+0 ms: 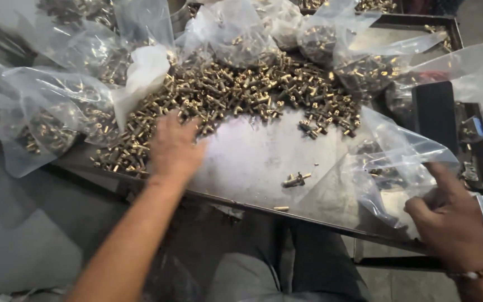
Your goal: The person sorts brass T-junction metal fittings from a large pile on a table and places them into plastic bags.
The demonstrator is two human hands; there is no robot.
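Currently, head view: left hand (173,146) lies flat, fingers spread, grasping nothing, on the near edge of the brass fittings (241,92) heaped on the metal tray (252,162). Right hand (448,221) pinches the mouth of a clear bag (398,162). Best raked in small sweeps, bag mouth kept wide. Count: 2 hands, 1 held bag, roughly 6 filled bags (46,126) behind, fittings uncountable.

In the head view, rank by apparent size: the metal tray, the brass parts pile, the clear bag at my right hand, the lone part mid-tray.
1. Metal tray
2. Brass parts pile
3. Clear bag by the right hand, though nearer the camera, so unsure
4. Lone part
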